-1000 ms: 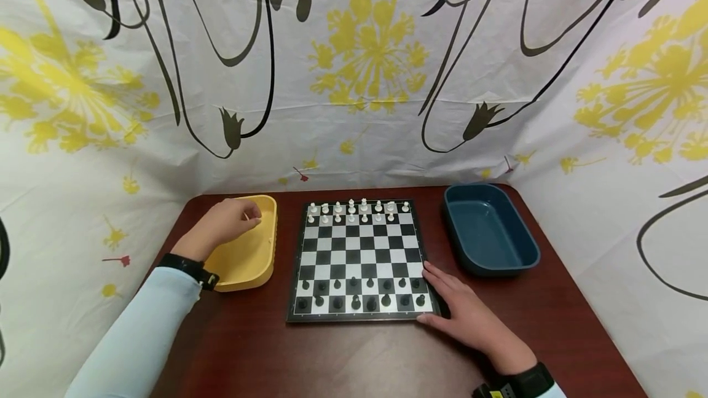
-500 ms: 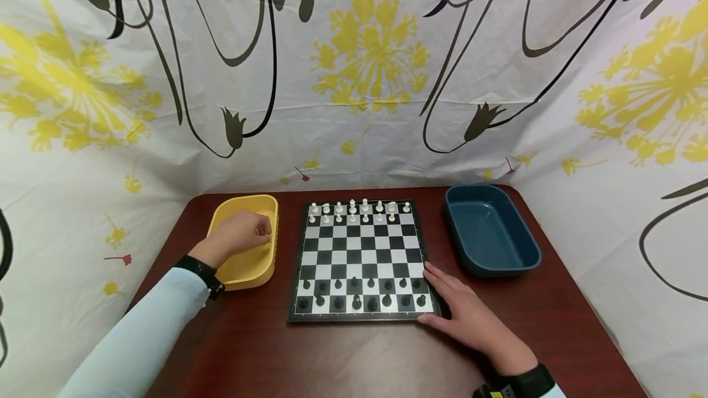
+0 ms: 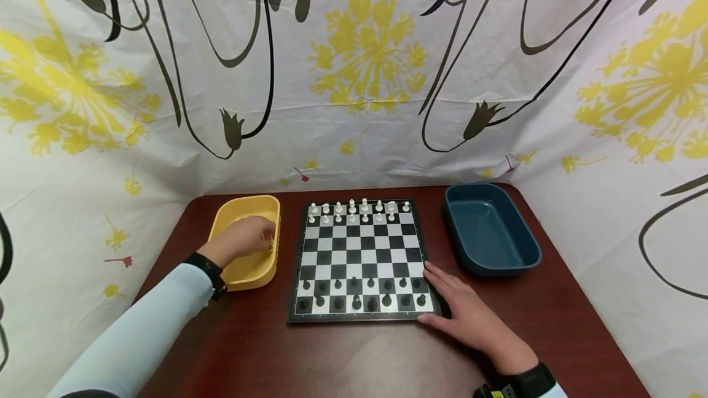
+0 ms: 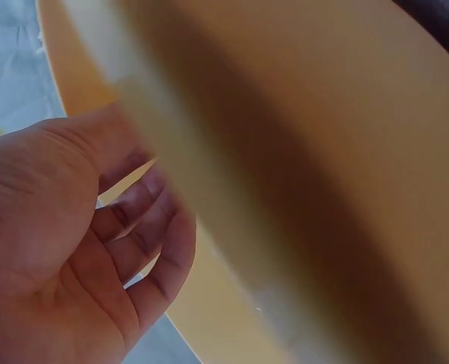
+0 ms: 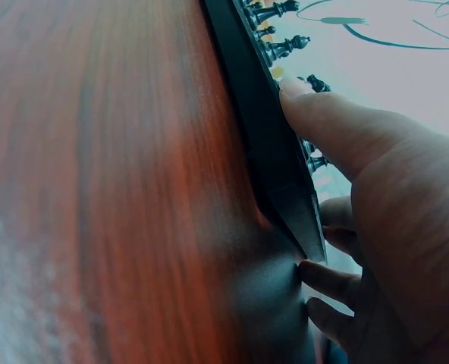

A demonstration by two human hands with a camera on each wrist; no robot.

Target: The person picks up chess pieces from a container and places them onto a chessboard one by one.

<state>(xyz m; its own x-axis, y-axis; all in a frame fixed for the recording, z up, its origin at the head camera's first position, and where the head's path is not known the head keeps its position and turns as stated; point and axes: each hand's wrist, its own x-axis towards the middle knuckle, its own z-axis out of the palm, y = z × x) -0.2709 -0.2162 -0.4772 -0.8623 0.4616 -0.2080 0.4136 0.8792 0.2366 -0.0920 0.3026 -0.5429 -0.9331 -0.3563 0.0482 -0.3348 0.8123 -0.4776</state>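
Note:
My left hand (image 3: 247,238) reaches down into a yellow tub (image 3: 243,202) left of the chessboard (image 3: 359,252). In the left wrist view its fingers (image 4: 145,243) are curled beside the tub's wall (image 4: 323,189). The thumb and forefinger tips are hidden, so a hold cannot be made out. My right hand (image 3: 463,312) lies flat on the table at the board's near right corner, thumb (image 5: 338,125) against the board's edge (image 5: 270,144). White pieces (image 3: 359,210) fill the far rows and black pieces (image 3: 362,295) the near rows.
An empty dark blue tub (image 3: 489,232) stands right of the board. The dark wooden table (image 3: 343,355) is walled on three sides by a white curtain (image 3: 354,78) with yellow flowers. Black pieces (image 5: 281,49) stand close to my right thumb.
My left hand has slid nearer and to the right inside the yellow tub, sinking toward its near right part. The right hand and the board have stayed put.

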